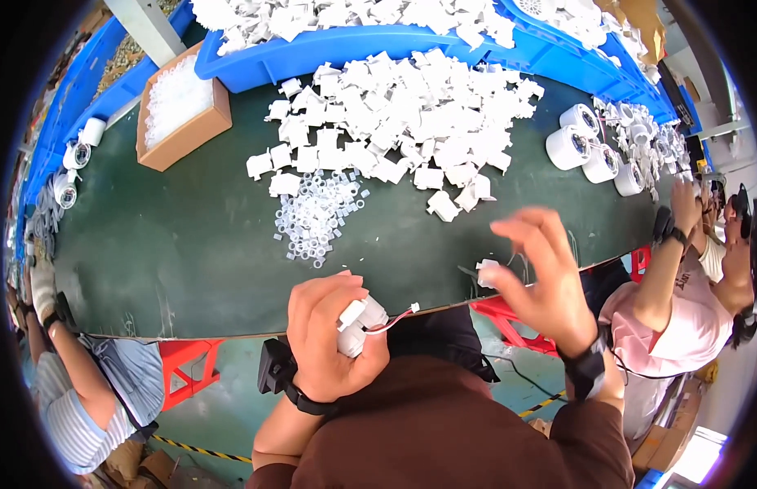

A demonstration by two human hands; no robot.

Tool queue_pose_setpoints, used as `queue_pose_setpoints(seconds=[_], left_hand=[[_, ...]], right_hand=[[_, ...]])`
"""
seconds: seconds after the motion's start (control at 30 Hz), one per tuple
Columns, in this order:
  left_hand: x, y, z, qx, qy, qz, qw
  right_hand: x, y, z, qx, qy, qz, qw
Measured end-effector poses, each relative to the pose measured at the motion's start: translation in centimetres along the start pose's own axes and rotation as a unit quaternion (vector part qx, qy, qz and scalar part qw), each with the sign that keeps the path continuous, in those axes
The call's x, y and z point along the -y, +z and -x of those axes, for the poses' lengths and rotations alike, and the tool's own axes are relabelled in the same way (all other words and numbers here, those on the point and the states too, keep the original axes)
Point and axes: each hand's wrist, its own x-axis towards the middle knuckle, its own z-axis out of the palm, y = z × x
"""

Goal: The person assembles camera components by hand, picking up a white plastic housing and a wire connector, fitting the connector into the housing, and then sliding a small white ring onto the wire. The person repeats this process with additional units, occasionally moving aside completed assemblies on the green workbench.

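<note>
My left hand (pixel 330 330) is closed around a white plastic part (pixel 352 338), held just over the table's near edge. Red and white wires with a small white connector (pixel 414 308) stick out of it to the right. My right hand (pixel 541 281) is raised to the right with thumb and fingers spread apart. At its thumb tip shows a small whitish piece (pixel 485 272); whether it touches the thumb or lies on the table I cannot tell. Ahead of my left hand lies a heap of small translucent rings (pixel 313 216), and behind it a large pile of white plastic parts (pixel 411 114).
Blue bins (pixel 313 63) full of white parts line the back of the green table (pixel 191 253). A cardboard box (pixel 187 138) of translucent pieces stands back left. White round units (pixel 567 147) stand at the right. Co-workers' arms (pixel 655 277) are on both sides, with red stools below.
</note>
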Motion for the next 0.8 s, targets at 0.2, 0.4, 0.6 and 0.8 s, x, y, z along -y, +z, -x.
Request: queue_pose_setpoints(seconds=[0.2, 0.4, 0.6, 0.8], left_hand=[[-0.3, -0.6, -0.3, 0.021, -0.008, -0.005, 1.000], [-1.3, -1.3, -0.7, 0.027, -0.078, 0.022, 0.996], [-1.4, -1.8, -0.6, -0.011, -0.114, 0.034, 0.993], [-1.2, -1.9, -0.7, 0.000, -0.112, 0.039, 0.993]], right_hand=[[0.0, 2.8, 1.5, 0.003, -0.007, -0.015, 1.000], [0.9, 4.2, -2.1, 0.017, -0.105, -0.035, 0.994], [1.9, 4.0, -2.2, 0.000, -0.056, 0.008, 0.998], [2.5, 3.3, -2.5, 0.001, -0.113, 0.010, 0.994]])
